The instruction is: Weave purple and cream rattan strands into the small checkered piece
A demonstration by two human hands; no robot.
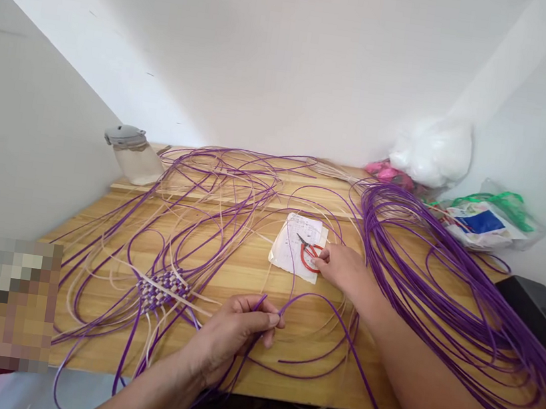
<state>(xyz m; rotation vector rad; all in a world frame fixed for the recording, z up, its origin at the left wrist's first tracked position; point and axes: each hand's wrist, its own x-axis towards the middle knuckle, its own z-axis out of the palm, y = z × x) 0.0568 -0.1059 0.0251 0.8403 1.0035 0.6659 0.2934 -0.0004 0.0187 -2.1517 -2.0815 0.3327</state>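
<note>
My left hand (247,325) is closed, pinching a purple cane strand (314,297) between thumb and fingertips near the table's front edge. Beyond it, my right hand (339,265) has its fingers closed at the red handle of small scissors (311,253). The scissors lie over a creased white sheet of paper (294,234) with writing, their dark blades pointing away to the left. A woven patch (163,291) of purple and beige strands rests left of my left hand, with long loose strands fanning out from it.
A large purple coil (394,274) spreads over the wooden table (237,280) at right. A lidded jar (136,156) stands back left. White (433,152) and pink plastic bags, a printed packet (486,222) and a black box (538,310) line the right side. Walls close in behind.
</note>
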